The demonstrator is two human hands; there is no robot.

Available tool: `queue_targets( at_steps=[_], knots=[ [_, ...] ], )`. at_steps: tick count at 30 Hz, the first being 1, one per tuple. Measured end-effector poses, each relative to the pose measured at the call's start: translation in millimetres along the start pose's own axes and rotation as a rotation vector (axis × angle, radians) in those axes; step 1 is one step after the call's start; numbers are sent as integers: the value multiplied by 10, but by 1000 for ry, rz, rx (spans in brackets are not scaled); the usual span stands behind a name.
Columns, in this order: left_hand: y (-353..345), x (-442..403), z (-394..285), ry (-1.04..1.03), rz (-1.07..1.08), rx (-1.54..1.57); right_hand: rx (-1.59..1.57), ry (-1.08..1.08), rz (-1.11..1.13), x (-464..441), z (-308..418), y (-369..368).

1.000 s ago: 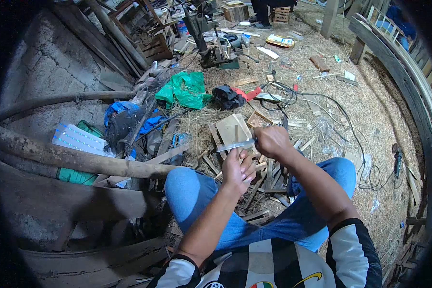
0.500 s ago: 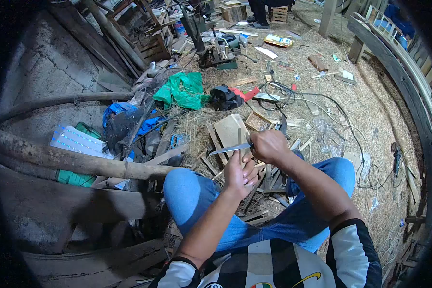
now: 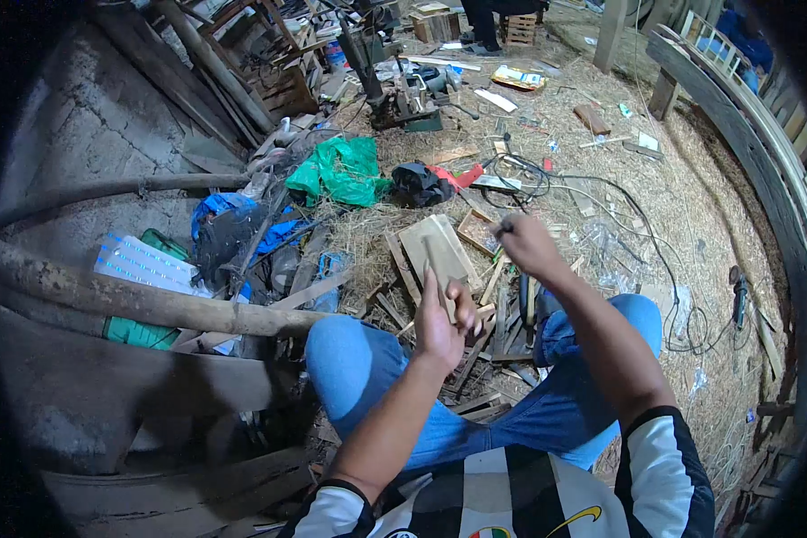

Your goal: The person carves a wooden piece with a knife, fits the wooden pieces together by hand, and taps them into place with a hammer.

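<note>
Between the thumb and fingers of my left hand point(image 3: 444, 323) is a thin wooden stick point(image 3: 435, 254), pointing up and away from me. My right hand point(image 3: 527, 244) is closed in a fist to the right and a little farther off, apart from the stick. A dark handle end shows at its knuckles; the knife blade seen earlier is not distinct now. Beyond my left hand a flat wooden block point(image 3: 450, 249) lies on the ground, beside a small open wooden box point(image 3: 478, 229).
Wood offcuts point(image 3: 484, 394) lie between my knees. Ahead are a green plastic bag point(image 3: 341, 170), a black and red item point(image 3: 426, 184) and a dark metal machine point(image 3: 394, 99). Black cable point(image 3: 637, 215) runs at right. A bamboo pole point(image 3: 152, 291) crosses at left. People point(image 3: 486, 25) are farther back.
My right hand has moved up and to the right, away from the stick, and the blade that lay across it has left it. My left hand has hardly moved.
</note>
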State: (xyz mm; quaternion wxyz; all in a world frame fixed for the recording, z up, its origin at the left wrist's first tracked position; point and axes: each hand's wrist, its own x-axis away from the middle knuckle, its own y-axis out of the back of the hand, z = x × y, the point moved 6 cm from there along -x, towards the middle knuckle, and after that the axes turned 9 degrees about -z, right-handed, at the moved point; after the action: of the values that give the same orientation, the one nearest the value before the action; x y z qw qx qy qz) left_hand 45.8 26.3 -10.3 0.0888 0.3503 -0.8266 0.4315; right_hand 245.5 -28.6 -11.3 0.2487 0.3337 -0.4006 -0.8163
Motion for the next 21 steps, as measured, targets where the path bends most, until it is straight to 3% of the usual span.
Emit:
queue_targets(
  at_steps=[1,2,4,5,9,11,14,16,17,18,20,21],
  knots=[
    [87,-104,-65,-135,79,-33,-330,-83,61,68,138,-127],
    [182,-185,1,-144,69,-31,-664,-168,125,140,305,-258],
    [276,-173,-212,-464,-269,-73,-957,-507,417,386,702,-221],
    [308,-206,-231,-435,-213,-15,-1071,-542,459,477,778,-358],
    [319,-207,-255,-436,-271,-155,-1216,-695,595,583,1076,-211],
    [318,-245,-211,-488,-247,-215,-1267,-733,438,497,1006,-181],
    [157,-199,-242,-598,-172,-270,-1312,-721,388,330,830,-13],
    [120,-207,-241,-501,10,46,-1281,-768,338,250,689,93],
    [95,-169,-199,-268,25,197,-1205,-735,340,209,638,131],
    [149,-170,-285,-250,30,193,-1127,-704,343,176,585,163],
    [14,-125,-175,239,374,225,-1074,-630,357,120,517,212],
    [-15,-119,-153,211,140,42,-1024,-539,381,86,526,238]
  ],
)
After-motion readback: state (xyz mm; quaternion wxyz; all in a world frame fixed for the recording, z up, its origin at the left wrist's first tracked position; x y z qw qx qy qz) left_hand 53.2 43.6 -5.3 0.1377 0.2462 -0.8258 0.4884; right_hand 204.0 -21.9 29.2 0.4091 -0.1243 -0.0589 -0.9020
